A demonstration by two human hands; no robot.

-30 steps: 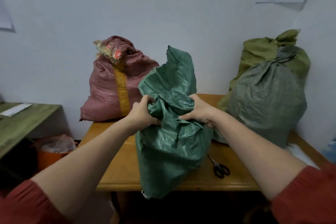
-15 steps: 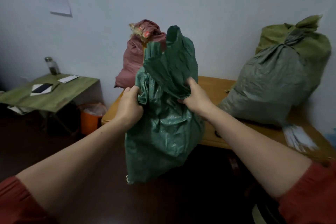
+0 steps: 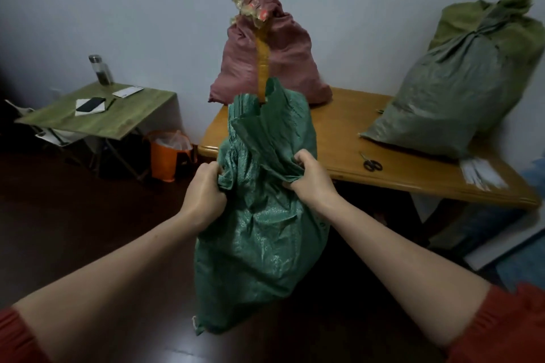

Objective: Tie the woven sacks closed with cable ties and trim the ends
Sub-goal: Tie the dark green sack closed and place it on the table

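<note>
A full dark green woven sack (image 3: 262, 244) hangs upright in front of the wooden table, above the dark floor. My left hand (image 3: 203, 188) grips the bunched fabric on its left side. My right hand (image 3: 309, 177) grips the gathered neck on the right. The sack's loose mouth (image 3: 268, 115) stands open above both hands. Black scissors (image 3: 372, 163) lie on the wooden table (image 3: 368, 180) to the right. A bundle of white cable ties (image 3: 480, 175) lies near the table's right end.
A pink sack (image 3: 283, 68) stands at the table's back left. A grey-green tied sack (image 3: 451, 97) leans on an olive one (image 3: 507, 23) at the right. A small green folding table (image 3: 97, 112) with a phone and bottle and an orange bin (image 3: 168, 156) stand left.
The green sack has come off the table's front and down toward the floor, with both hands still gripping its neck. The view has swung left and down.
</note>
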